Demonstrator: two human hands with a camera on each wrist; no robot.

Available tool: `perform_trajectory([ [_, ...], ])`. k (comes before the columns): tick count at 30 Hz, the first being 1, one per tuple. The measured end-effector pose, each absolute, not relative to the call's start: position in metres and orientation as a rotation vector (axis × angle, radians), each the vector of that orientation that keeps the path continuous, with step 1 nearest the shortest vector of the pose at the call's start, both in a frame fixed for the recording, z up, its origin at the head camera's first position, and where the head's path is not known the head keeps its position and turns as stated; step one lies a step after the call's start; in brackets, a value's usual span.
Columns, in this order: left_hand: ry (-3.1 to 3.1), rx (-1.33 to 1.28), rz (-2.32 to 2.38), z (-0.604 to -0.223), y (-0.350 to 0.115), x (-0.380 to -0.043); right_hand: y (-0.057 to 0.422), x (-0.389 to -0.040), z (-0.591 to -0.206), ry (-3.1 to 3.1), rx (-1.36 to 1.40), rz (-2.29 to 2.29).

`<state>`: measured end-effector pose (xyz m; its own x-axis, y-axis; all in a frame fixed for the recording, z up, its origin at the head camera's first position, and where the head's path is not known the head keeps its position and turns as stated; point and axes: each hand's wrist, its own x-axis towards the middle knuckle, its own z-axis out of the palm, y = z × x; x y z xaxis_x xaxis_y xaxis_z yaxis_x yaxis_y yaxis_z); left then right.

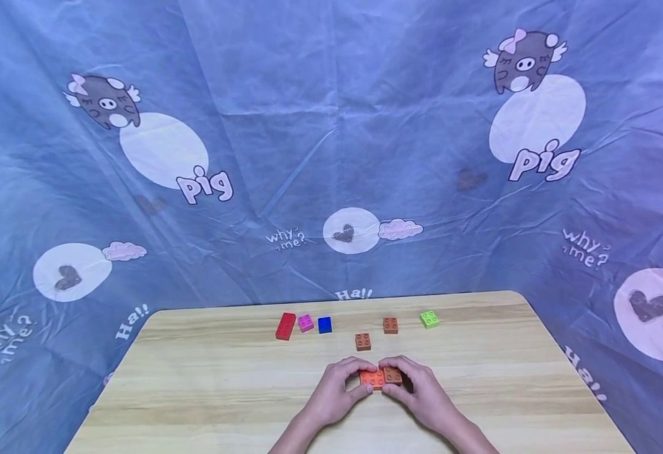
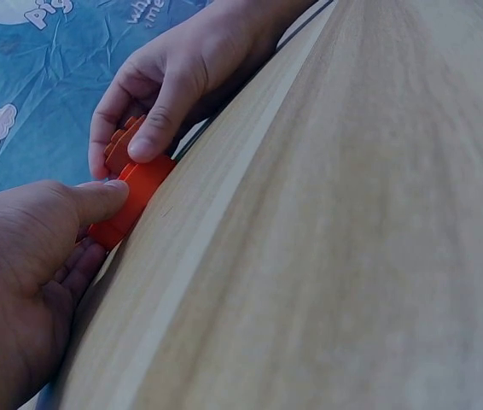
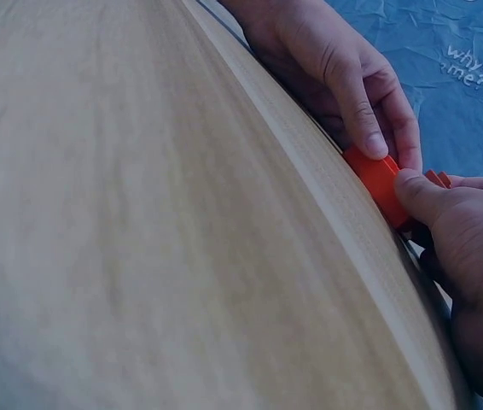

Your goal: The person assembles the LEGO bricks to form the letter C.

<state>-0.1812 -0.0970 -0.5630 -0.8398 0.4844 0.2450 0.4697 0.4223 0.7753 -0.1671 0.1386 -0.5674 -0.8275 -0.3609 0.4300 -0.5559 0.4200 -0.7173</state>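
Lower centre of the head view: left hand point(image 1: 333, 392) is pinching the orange brick point(image 1: 371, 379), fingers and thumb clamping its left end. Right hand point(image 1: 424, 392) is clamping fingers and thumb on a brown brick point(image 1: 392, 374), which is sitting over the orange brick's right end; cannot tell if fully seated. Just above in frame, a second brown brick point(image 1: 363, 342) is lying; higher, a third brown brick point(image 1: 390, 326) and, rightward, a lime brick point(image 1: 429, 320). Blue brick point(image 1: 324, 325), pink brick point(image 1: 305, 323) and red brick point(image 1: 286, 326) are lying upper left on the table point(image 1: 206, 372).
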Motion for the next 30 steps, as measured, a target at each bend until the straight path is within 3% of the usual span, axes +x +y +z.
perform_trajectory([
  [9,2.600,0.947,1.540,-0.565,-0.104,-0.189,0.138,-0.168,-0.567,-2.482,0.796,1.351],
  [20,2.920,0.427,1.965,-0.570,-0.155,-0.223,0.137,-0.168,-0.567,-2.488,0.791,1.342],
  [30,2.989,0.346,2.056,-0.570,-0.162,-0.229,0.139,-0.166,-0.565,-2.497,0.789,1.368],
])
